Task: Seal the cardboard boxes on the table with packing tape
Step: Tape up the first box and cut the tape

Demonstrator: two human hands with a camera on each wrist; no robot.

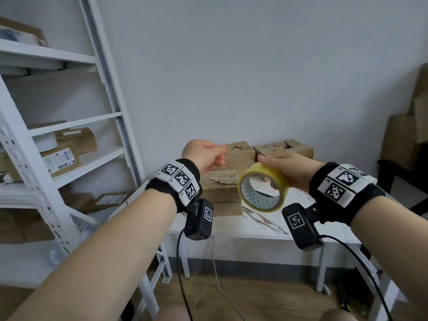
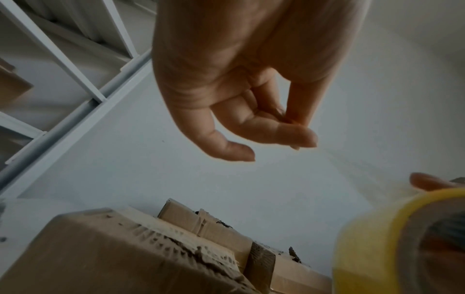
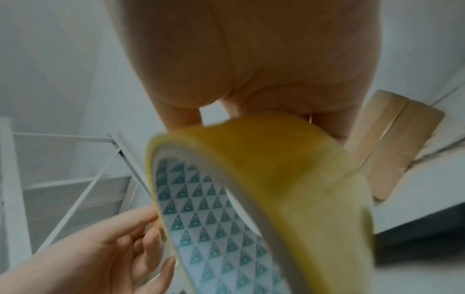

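Note:
My right hand (image 1: pixel 289 169) grips a yellow roll of packing tape (image 1: pixel 266 174) from above, raised over the white table (image 1: pixel 231 228); in the right wrist view the tape roll (image 3: pixel 289 169) shows a triangle-patterned core. To its left, my left hand (image 1: pixel 207 156) pinches thumb against fingers (image 2: pixel 289 131). A faint clear strip of tape (image 2: pixel 352 171) runs from that pinch to the roll (image 2: pixel 377 248). Below both hands sits a worn cardboard box (image 1: pixel 220 191) with a torn top. Two more boxes (image 1: pixel 239 151) (image 1: pixel 287 148) stand behind it by the wall.
A white metal shelf unit (image 1: pixel 69 135) with parcels stands at the left, close to the table end. Stacked cardboard (image 1: pixel 403 140) leans at the far right. Cables hang from both wrist cameras over the wooden floor (image 1: pixel 254 297).

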